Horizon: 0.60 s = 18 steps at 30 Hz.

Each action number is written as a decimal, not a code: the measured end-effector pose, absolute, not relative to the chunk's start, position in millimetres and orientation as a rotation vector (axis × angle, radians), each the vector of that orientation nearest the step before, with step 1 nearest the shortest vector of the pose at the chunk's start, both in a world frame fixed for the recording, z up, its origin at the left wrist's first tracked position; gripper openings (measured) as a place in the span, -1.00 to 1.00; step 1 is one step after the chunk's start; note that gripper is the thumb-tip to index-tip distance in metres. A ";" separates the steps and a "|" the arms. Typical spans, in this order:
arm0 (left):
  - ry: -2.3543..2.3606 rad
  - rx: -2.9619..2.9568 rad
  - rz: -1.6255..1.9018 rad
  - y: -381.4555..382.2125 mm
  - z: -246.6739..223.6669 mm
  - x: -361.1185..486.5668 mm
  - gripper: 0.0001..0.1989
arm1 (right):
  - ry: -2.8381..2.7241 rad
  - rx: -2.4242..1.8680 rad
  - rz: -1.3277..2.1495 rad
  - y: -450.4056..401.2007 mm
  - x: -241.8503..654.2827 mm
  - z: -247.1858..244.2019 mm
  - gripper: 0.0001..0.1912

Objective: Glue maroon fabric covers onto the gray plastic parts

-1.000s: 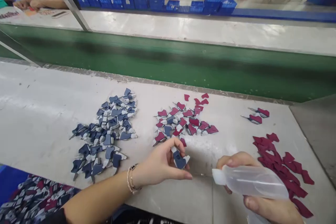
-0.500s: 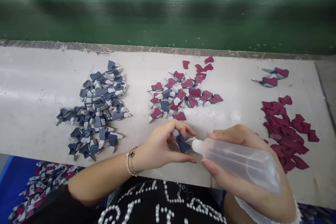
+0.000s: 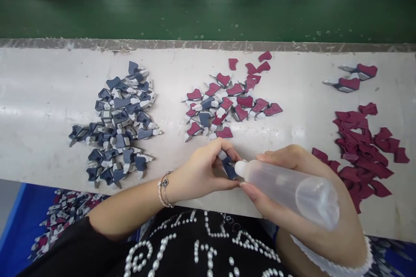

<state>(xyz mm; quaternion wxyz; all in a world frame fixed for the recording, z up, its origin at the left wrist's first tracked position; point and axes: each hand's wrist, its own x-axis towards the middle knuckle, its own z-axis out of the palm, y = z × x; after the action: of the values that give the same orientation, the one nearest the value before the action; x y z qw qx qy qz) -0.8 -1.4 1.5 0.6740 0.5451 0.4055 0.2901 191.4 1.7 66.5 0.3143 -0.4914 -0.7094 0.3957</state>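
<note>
My left hand (image 3: 204, 169) pinches a small navy fabric piece (image 3: 229, 168) between thumb and fingers. My right hand (image 3: 279, 177) is shut on a translucent plastic squeeze bottle (image 3: 289, 188), its white nozzle (image 3: 239, 169) pressed at the navy piece. On the white table, a heap of navy-and-grey pieces (image 3: 118, 121) lies to the left of my hands. Above them is a scatter of maroon and grey pieces (image 3: 227, 99). Loose maroon cut pieces (image 3: 360, 156) lie beside my right hand, and a pair of joined maroon pieces (image 3: 351, 78) sits above those.
A green conveyor belt (image 3: 208, 4) runs along the far side of the white table (image 3: 48, 95), behind a worn metal edge strip (image 3: 208, 45). Below the table's near edge at left, a blue bin (image 3: 22, 212) holds a mass of mixed pieces.
My view has tilted further down, so the belt fills more of the top. The bottle nozzle has moved left onto the navy piece, and both hands have drawn closer together.
</note>
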 end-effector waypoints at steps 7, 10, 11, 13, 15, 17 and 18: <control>0.941 1.231 0.619 -2.6 -0.5 -1.5 -0.59 | -1.962 -1.314 1.026 0.2 191.1 70.5 -0.77; 0.943 1.211 0.607 -2.2 -0.9 -2.3 -0.58 | -1.972 -1.310 0.981 -0.8 191.7 71.3 -0.79; 0.948 1.207 0.604 -2.2 -1.3 -2.7 -0.58 | -1.973 -1.319 0.960 -1.3 191.5 71.3 -0.79; 0.961 1.209 0.601 -2.6 -2.6 -3.9 -0.58 | -1.974 -1.331 0.932 -2.4 190.4 71.0 -0.81; 0.980 1.221 0.604 -3.5 -4.8 -4.8 -0.58 | -1.978 -1.307 0.947 -3.4 188.4 70.6 -0.83; 0.994 1.229 0.610 -4.5 -7.3 -5.4 -0.56 | -2.003 -1.280 0.963 -3.9 186.6 70.4 -0.80; 0.997 1.228 0.614 -5.0 -8.4 -5.5 -0.55 | -2.016 -1.270 0.968 -3.8 186.1 70.5 -0.78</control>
<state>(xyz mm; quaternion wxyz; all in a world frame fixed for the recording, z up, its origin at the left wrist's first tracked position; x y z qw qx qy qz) -5.5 -5.0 -8.4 0.6613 0.5431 0.4406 0.2715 186.1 -3.8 70.5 0.2808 -0.4740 -0.7524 0.3611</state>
